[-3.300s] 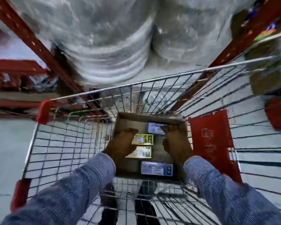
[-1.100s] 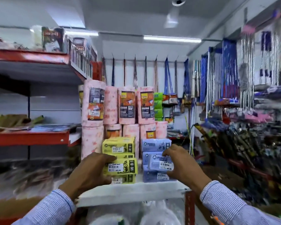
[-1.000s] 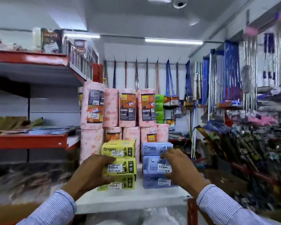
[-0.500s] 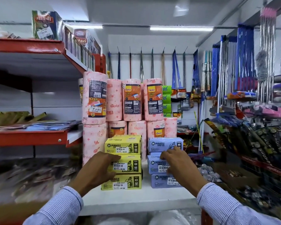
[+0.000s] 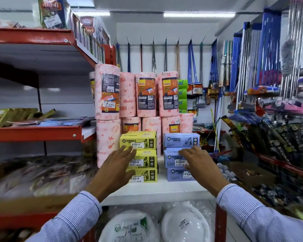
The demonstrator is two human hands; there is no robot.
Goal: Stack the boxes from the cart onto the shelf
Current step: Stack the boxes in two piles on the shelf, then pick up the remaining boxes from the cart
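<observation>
Two stacks of small boxes stand on the white shelf (image 5: 164,190). The yellow stack (image 5: 143,156) is three high on the left, and the blue stack (image 5: 177,154) is three high on the right. My left hand (image 5: 118,164) is spread flat in front of the yellow stack's left side, fingers apart and holding nothing. My right hand (image 5: 198,158) is spread over the front of the middle blue box, also holding nothing. The cart is out of view.
Pink kitchen towel rolls (image 5: 138,100) stand two tiers high right behind the boxes. Red shelves (image 5: 35,132) with goods run along the left. Mops and brooms (image 5: 243,67) hang at the right. Packed white plates (image 5: 185,224) lie under the white shelf.
Earlier both hands lifted boxes out of the cart and set them onto the two stacks. Since half a second ago the fingers have opened and the hands have drawn slightly off the boxes.
</observation>
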